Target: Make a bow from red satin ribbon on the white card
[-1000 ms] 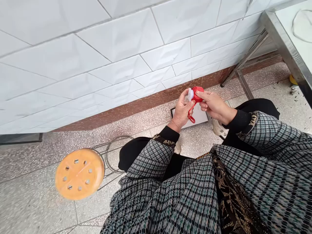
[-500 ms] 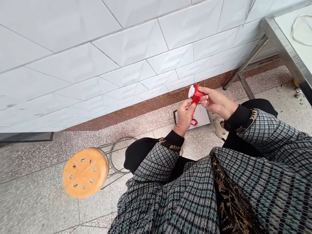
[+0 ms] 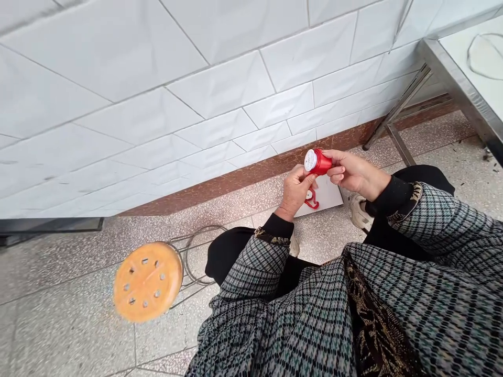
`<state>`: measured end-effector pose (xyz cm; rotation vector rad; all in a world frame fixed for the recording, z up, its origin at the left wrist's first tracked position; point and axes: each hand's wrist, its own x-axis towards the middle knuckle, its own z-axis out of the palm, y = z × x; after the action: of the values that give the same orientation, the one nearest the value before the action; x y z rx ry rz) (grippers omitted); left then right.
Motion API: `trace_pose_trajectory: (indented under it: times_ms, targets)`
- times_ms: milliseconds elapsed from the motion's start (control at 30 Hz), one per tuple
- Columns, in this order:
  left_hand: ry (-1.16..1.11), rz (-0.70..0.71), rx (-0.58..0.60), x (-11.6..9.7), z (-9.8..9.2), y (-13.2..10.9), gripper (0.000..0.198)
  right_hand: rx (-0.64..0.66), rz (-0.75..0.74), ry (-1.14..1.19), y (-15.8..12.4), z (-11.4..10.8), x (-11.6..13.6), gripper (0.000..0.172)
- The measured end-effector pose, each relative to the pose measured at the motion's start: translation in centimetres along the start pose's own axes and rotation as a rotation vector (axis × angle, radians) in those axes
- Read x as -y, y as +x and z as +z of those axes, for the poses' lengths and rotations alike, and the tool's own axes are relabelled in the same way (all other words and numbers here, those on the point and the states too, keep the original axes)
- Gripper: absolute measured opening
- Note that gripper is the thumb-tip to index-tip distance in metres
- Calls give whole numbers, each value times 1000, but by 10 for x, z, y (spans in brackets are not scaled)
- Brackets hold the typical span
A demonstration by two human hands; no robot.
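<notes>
A spool of red ribbon [image 3: 323, 163] with a white round end sits in my right hand [image 3: 356, 172], whose fingers close round its right side. My left hand [image 3: 294, 189] is closed just below the spool's white end, pinching the ribbon that comes off it. A looped red piece [image 3: 312, 200] hangs beneath my left fingers; whether it is the ribbon's loose end I cannot make out. Under my hands a white flat panel or box with a dark edge [image 3: 330, 192] lies on the floor, partly hidden by my left hand.
An orange round stool seat [image 3: 149, 283] with holes and thin metal legs lies tipped over at the left. A metal-framed table [image 3: 451, 68] stands at the upper right, with a thin loop on its top. A white tiled wall [image 3: 236, 78] rises ahead.
The spool has turned so its white end faces me more. Below my left hand the red loop shows larger. The whole view has shifted slightly.
</notes>
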<state>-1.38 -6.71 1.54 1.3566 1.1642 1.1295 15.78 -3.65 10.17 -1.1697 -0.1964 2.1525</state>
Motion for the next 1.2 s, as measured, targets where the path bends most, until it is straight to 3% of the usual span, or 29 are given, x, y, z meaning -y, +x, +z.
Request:
trace_pose_trajectory:
  times_ms: [167, 300, 467, 700, 800, 867, 1033, 1200]
  targets:
    - [76, -67, -76, -2, -2, -3, 18, 61, 6, -11, 0, -5, -1, 10]
    - [97, 35, -125, -4, -8, 0, 26, 102, 67, -34, -2, -3, 3, 8]
    - [-40, 64, -78, -7, -16, 0, 39, 206, 120, -60, -6, 7, 9, 3]
    - [-184, 108, -166, -18, -22, 2, 41, 283, 104, -75, -11, 30, 15, 3]
    - [-114, 118, -76, -31, -28, 5, 72, 296, 114, -130, -18, 38, 18, 4]
    - [-56, 126, -17, -40, -34, 6, 82, 299, 122, -165, -24, 41, 19, 7]
    - [-60, 25, 150, -60, -47, 8, 80, 285, 122, -183, -41, 45, 22, 9]
    - [-115, -5, 270, -66, -46, 20, 85, 241, 164, -117, -47, 43, 25, 11]
